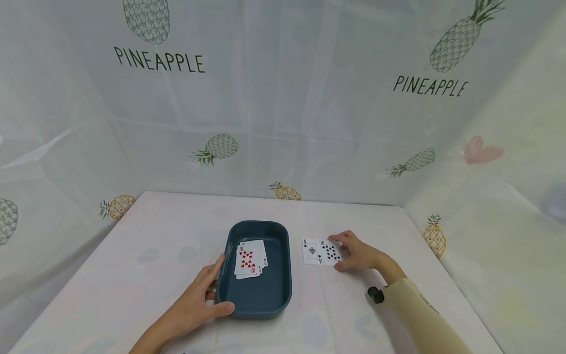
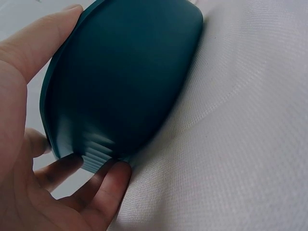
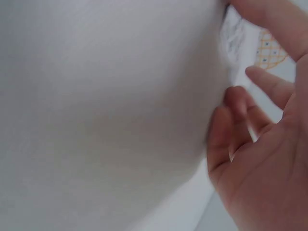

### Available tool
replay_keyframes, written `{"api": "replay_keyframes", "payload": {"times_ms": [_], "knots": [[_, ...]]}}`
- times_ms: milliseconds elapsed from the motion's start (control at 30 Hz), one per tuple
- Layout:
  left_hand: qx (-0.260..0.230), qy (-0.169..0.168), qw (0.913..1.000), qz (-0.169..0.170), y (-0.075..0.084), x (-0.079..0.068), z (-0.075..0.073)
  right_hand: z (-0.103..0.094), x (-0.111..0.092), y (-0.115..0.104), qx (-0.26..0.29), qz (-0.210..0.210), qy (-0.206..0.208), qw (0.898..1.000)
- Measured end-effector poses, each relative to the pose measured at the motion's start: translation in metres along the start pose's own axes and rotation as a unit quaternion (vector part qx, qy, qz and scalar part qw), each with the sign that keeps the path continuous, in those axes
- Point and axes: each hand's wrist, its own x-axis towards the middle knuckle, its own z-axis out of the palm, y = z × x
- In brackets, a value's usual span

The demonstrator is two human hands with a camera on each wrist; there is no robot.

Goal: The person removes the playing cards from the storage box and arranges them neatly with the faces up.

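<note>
sheeting [image 1: 283, 103] hangs behind and along the sides, pale, printed with pineapples. below it i see a white tablecloth [image 1: 155, 246], faintly spotted. a dark teal rectangular tray [image 1: 261, 295] with rounded corners stands on it, and over to the right a cream sleeve [image 1: 426, 314] comes in from the near side. the person's left hand [image 1: 196, 297] has hold of the tray's left side, thumb over the rim and the other fingers bent against the outer wall. the right hand [image 1: 360, 253] is partly spread, low by the cloth, its thumb and forefinger pinching a black ten [image 1: 330, 253] by its near and far edges; from that wrist, the view is too blurred to show more. the black ten lies face up to the right of an ace of spades [image 1: 312, 251], the two side by side, right of the tray. inside the tray, a ten of hearts [image 1: 246, 260] tops a loose pile of white-faced cards [image 1: 261, 249]. smallest of all, a black device [image 1: 376, 295] sits by the right cuff
</note>
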Motion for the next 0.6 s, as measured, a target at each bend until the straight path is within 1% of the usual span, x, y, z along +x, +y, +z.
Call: {"api": "replay_keyframes", "payload": {"times_ms": [100,233,433,600], "knots": [[-0.006,-0.003,1.0000,0.003,-0.001,0.000,0.001,-0.001,0.000,-0.006,-0.020,0.002,0.004,1.000],[-0.007,-0.005,1.0000,0.004,0.000,0.000,0.001,-0.004,0.001,-0.018,-0.035,-0.006,0.023,0.999],[0.008,0.003,1.0000,-0.005,0.002,0.000,0.000,-0.009,0.003,-0.047,-0.023,-0.041,0.051,0.998],[0.005,0.001,1.0000,0.001,0.000,0.000,0.000,-0.005,0.007,-0.074,-0.014,-0.082,0.077,0.994]]}}
